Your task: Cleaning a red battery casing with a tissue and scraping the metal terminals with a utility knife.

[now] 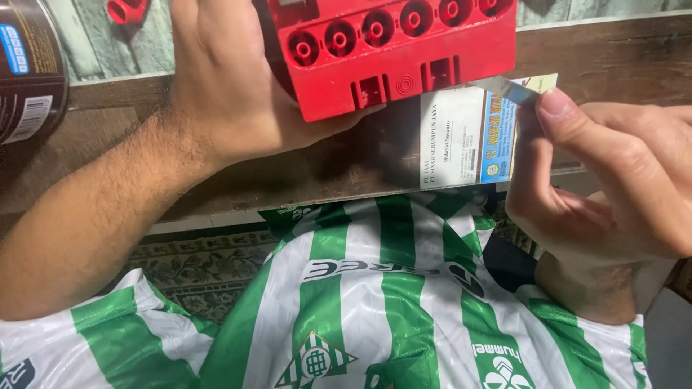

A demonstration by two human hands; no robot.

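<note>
Hands fill the head view as I watch from my station. At upper centre of the frame, the left hand [231, 79] has its grip closed around a red plastic block [400, 47], a moulded part with a row of round sockets along its face, held over the dark wooden desk [346, 169]. At right, the right hand [613, 187] pinches a thin grey metal blade [508, 88] between thumb and fingers, its tip just beside the block's lower right corner. A printed card [465, 137] lies at the desk edge, under the blade. A dark can [29, 65] stands at upper left. A green-and-white striped jersey [375, 317] fills the lower frame.
</note>
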